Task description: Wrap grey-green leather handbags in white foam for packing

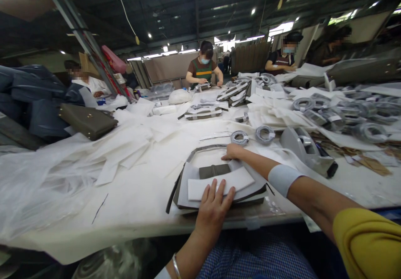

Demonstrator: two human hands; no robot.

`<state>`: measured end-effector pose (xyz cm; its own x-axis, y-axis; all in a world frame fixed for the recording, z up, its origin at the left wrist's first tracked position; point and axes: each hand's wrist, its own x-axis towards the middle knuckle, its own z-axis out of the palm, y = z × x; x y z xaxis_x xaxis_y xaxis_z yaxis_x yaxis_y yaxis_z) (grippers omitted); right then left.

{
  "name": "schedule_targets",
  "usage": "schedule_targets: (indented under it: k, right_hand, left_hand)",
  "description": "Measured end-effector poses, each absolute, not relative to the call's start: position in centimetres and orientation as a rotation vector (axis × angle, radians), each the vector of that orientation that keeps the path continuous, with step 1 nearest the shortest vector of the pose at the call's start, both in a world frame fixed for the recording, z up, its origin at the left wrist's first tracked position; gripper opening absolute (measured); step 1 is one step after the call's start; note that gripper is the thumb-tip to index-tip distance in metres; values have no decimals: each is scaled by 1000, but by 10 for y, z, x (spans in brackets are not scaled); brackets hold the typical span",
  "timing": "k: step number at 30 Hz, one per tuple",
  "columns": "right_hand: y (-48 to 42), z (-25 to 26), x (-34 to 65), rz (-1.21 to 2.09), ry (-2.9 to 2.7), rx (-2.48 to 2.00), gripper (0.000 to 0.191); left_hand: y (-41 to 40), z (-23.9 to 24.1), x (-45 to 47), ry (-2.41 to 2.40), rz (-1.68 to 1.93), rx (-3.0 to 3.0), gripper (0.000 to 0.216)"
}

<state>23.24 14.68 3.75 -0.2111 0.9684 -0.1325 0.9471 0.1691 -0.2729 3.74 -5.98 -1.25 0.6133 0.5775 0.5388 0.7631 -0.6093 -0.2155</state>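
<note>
An olive-grey handbag (205, 171) lies flat in front of me, near the table's front edge. White sheeting (184, 187) covers much of it, and its grey-wrapped handle (196, 150) arches away from me. Across its near part rests a white foam strip (197, 189). My left hand (214, 201) lies on that strip with fingers spread. At the handle's far right corner, my right hand (234, 151) has its fingers curled round the handle; some fingertips are hidden. Two grey coiled rolls (239, 137) sit just beyond my right hand.
A grey tape dispenser (305, 149) stands to the right. Many coiled rolls (371, 132) and white sheets (271, 105) are heaped behind it. At left are crumpled white wrapping (125, 153) and an olive bag (89, 121). A co-worker (203, 68) works across the table.
</note>
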Motion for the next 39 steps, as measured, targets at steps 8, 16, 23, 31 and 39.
schedule_targets:
  k: [8,16,23,31,39]
  right_hand:
    - [145,31,248,807,-2057,-1852,21]
    - [119,71,262,827,-1881,-1423,23]
    - [45,89,273,678,-2062,-1160,26]
    - [-12,31,291,295,-2417,-913,49]
    - [-15,10,298,210,-2425,-783,47]
  left_hand:
    - [-49,-12,32,-1022,-670,-2421,48]
    - [-36,-10,28,-1094,-637,-2443,53]
    - [-36,-6,27,-1111,-586,-2479,54]
    - [-29,-7,29,-1167,-543,-2496,54]
    - [-37,29,39,-1206,-280,-2639,60]
